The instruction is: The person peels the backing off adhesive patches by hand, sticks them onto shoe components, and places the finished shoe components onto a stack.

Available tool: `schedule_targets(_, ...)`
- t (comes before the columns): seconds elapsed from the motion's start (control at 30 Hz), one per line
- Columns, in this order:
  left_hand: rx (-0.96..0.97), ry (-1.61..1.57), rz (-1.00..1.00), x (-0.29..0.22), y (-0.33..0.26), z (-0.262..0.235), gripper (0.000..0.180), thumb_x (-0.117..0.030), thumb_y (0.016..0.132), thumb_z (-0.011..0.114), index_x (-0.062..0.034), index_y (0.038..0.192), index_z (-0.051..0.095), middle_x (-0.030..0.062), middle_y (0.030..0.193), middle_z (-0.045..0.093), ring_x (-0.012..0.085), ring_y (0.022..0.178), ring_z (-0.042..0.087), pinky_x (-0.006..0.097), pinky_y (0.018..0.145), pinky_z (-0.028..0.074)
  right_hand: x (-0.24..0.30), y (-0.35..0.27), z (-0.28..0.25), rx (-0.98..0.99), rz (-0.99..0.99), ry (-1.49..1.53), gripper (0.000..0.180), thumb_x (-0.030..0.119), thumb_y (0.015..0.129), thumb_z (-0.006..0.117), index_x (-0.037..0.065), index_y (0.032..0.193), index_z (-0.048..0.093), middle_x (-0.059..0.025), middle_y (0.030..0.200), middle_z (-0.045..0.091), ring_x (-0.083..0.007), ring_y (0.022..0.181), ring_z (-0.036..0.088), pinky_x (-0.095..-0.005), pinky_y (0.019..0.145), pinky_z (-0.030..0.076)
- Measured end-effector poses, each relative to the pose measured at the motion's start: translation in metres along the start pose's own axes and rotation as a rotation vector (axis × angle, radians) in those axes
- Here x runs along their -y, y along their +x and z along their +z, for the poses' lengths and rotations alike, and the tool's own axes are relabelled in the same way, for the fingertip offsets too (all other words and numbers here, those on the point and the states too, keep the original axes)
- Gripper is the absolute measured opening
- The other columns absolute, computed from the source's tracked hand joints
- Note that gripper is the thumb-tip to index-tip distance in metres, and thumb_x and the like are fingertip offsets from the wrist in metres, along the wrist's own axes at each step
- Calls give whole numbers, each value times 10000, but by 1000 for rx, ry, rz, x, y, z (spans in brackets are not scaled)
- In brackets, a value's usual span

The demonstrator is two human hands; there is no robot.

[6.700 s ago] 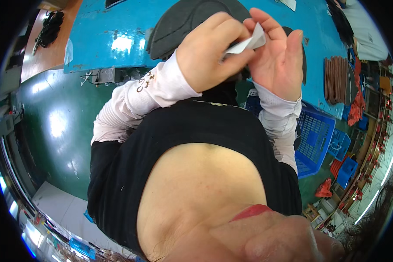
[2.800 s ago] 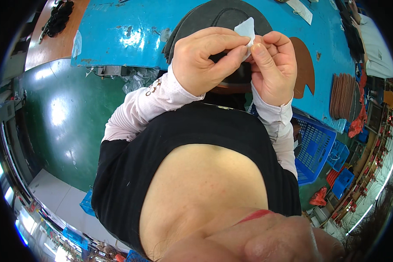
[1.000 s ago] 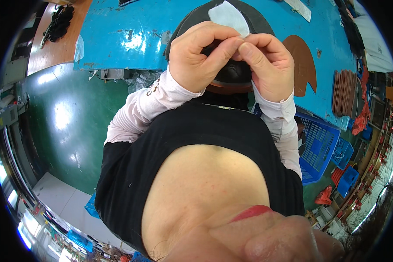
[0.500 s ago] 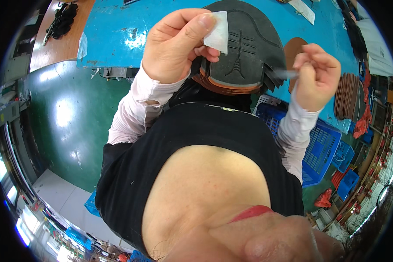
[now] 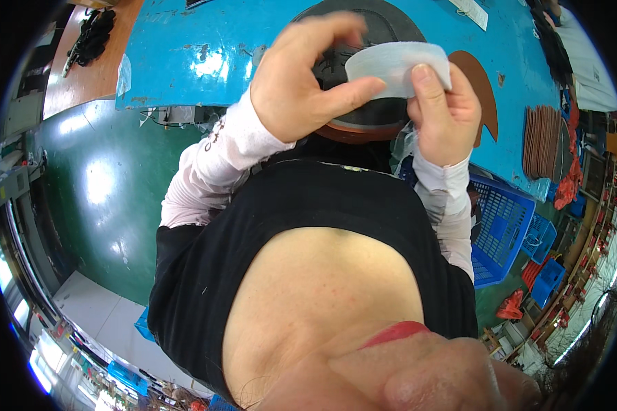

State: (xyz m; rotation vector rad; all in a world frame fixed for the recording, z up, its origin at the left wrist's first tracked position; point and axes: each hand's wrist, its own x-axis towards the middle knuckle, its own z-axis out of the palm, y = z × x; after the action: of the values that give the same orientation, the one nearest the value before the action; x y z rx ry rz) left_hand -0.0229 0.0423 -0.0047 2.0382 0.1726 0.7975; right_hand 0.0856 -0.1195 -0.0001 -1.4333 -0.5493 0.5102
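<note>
— Looking at the hands first: what is held?

— A pale, translucent strip (image 5: pixel 397 67) is pinched at both ends. The left hand (image 5: pixel 308 82) is closed on its left end between thumb and forefinger, the other fingers being curled loosely above; the right hand (image 5: pixel 440 113) is closed on its right end, the thumb being pressed on the front face.

— How is the strip shaped?

— It is seen as a thin, flexible band, whitish and slightly glossy, bowed upward in a shallow arch between the two hands.

— What is found behind it?

— A dark shoe sole (image 5: pixel 363 103) with a moulded tread and a brownish rim is seen directly behind the hands, largely covered by them. It lies on a blue tabletop (image 5: pixel 206 55) whose surface is scuffed and shiny.

— And around?

— A brown flat cut-out (image 5: pixel 478 89) lies just right of the right hand, and a stack of brown flat pieces (image 5: pixel 545 140) farther right. A blue plastic basket (image 5: pixel 504 226) of open lattice stands below the right wrist, on the green floor (image 5: pixel 96 198).
</note>
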Motion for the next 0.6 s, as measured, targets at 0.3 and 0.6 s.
schedule_targets(0.3, 306, 154, 204, 2, -2, -18, 135, 24, 778, 609, -16, 904, 637, 113, 785, 614, 269, 700, 573, 323, 628, 453, -13, -20, -1, -122, -158, -437, 73, 38, 830, 661, 0, 885, 632, 6, 720, 628, -16, 603, 534, -172, 543, 433)
schedule_targets(0.6, 238, 371, 283, 33, 27, -2, 272, -78, 814, 613, -41, 1077, 550, 96, 645, 493, 257, 596, 517, 355, 552, 410, -24, 22, -2, -162, -239, -802, 87, 135, 819, 646, 54, 844, 630, -56, 683, 657, -161, 584, 639, -261, 545, 488)
